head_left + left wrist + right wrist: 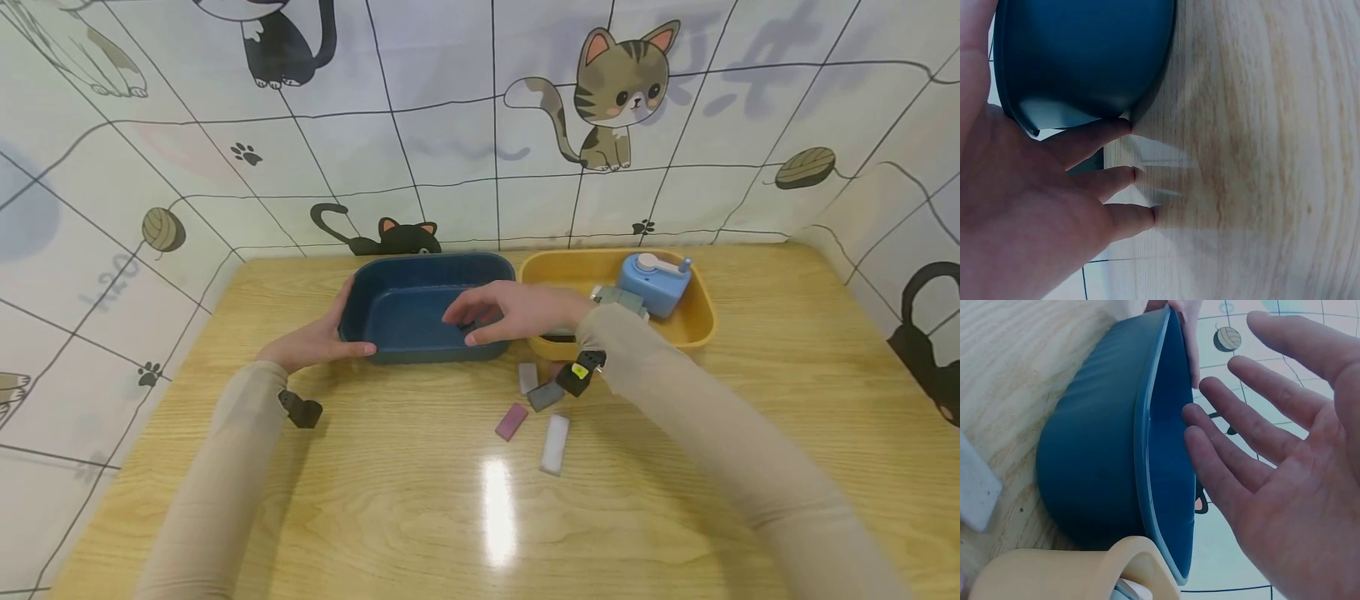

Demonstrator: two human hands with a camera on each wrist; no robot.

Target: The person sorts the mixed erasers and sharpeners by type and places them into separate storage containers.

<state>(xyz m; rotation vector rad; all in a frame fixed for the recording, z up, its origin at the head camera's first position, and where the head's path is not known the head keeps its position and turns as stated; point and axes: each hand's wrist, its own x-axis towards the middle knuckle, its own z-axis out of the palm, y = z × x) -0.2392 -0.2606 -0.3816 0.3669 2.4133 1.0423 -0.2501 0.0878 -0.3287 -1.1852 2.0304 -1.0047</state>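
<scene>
Fingers (1244, 419) relaxed; left hand (318, 337) touches blue bin (401, 315); right hand (517, 311) above; writing (111, 279) (faint) illegible.

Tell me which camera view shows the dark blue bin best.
The head view: from above it shows the dark blue bin, rim and floor, though the right hand hides a part. The left wrist view shows only part of it, beside the left hand; the right wrist view, mainly its outer wall and some of the inside.
</scene>
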